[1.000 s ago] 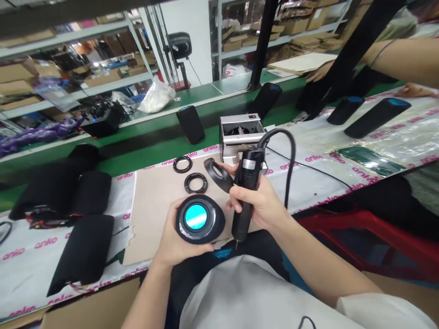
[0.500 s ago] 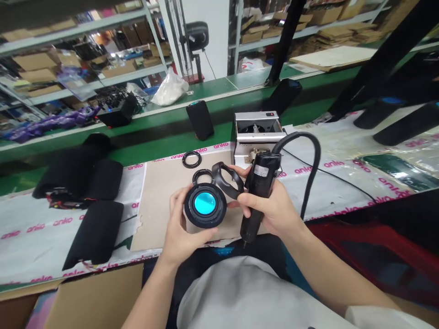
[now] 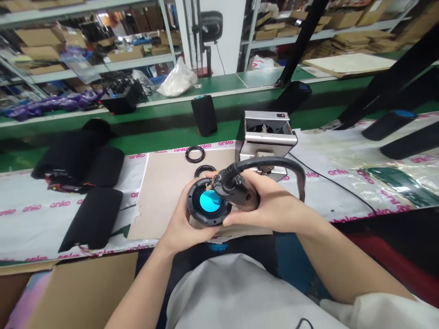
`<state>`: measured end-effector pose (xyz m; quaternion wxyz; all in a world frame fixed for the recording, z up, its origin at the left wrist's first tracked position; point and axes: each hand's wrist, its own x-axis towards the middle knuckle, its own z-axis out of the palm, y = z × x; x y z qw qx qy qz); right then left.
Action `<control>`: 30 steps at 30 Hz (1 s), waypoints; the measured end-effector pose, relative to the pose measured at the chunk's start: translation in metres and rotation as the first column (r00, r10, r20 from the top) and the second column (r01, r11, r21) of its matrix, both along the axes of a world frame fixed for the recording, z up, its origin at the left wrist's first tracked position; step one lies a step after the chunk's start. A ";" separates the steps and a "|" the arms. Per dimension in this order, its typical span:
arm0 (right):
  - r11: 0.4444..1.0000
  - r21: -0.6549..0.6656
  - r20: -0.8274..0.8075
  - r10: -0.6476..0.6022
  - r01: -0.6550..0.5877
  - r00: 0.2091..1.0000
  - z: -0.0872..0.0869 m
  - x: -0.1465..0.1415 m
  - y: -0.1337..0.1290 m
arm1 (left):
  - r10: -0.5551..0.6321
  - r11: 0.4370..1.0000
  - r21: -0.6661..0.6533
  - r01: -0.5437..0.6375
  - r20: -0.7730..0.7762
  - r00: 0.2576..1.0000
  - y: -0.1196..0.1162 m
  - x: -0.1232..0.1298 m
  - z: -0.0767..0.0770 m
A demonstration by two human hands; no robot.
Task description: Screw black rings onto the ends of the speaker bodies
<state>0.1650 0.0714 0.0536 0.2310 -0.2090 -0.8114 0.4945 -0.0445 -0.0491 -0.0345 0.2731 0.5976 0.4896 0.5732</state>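
Here we are at the middle of the bench, just below centre of the frame, with the round black speaker unit [image 3: 192, 208] and its bright cyan centre [image 3: 210, 201] sitting in the left hand [image 3: 180, 224]! That hand is closed firmly around the unit from below, fingers curling up its side, and the unit is lifted clear above the sheet of cardboard [image 3: 164, 201].

Now the right hand [image 3: 274, 203], arm reaching in from the lower right, is wrapped tight around the black electric screwdriver [image 3: 238, 189]. The tool lies tilted almost flat, its nose right at the upper-left rim of the unit. We can't tell whether the bit has met a screw; the tip is too small to make out.

Its thick black cable [image 3: 267, 161] arcs away to the right, over the silver metal box [image 3: 267, 132] with a small red switch. Just above the hands, we've got two black plastic rings: one lies whole on the cardboard [image 3: 195, 154], the other [image 3: 205, 171] sits partly behind the unit.

Out on the left, black fabric-covered speaker bodies [image 3: 94, 218] lie on the white bench film [image 3: 24, 228], printed over and over in pink: "anko". Another stands upright [image 3: 204, 115] on the green strip beyond, and stocked shelves [image 3: 89, 59] fill the upper left!
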 end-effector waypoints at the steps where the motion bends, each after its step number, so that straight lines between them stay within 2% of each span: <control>1: 1.000 -0.002 0.007 0.015 -0.015 1.000 0.000 -0.001 0.002 | -0.016 1.000 -0.001 0.016 -0.005 1.000 0.001 -0.002 0.001; 5: 0.998 -0.019 0.011 0.058 -0.057 0.998 0.003 -0.002 0.007 | -0.074 0.997 0.029 0.074 -0.016 0.997 0.005 -0.007 0.007; 10: 0.999 -0.030 0.031 0.046 -0.045 0.998 0.006 -0.006 0.007 | -0.108 0.994 0.033 0.108 -0.010 0.994 0.011 -0.011 0.012; 14: 0.996 -0.063 0.086 0.062 -0.057 0.994 0.012 -0.009 0.008 | -0.102 0.995 -0.002 0.102 -0.002 0.995 0.010 -0.016 0.007; 17: 0.998 -0.011 0.155 0.057 -0.056 0.986 0.014 -0.008 0.010 | -0.074 0.996 -0.041 0.073 -0.014 0.997 0.007 -0.019 0.000; 22: 0.991 0.117 0.284 -0.090 0.059 0.955 0.013 -0.004 0.002 | -0.071 0.995 -0.073 0.073 0.031 0.997 0.005 -0.018 -0.004; 25: 0.987 0.143 0.255 -0.104 0.069 0.961 0.015 -0.005 -0.009 | -0.103 0.991 -0.081 0.107 0.056 0.993 0.005 -0.017 -0.003; 30: 0.996 0.076 0.238 -0.069 0.052 0.969 0.017 -0.008 -0.012 | -0.138 0.984 -0.102 0.146 0.083 0.987 0.003 -0.021 -0.006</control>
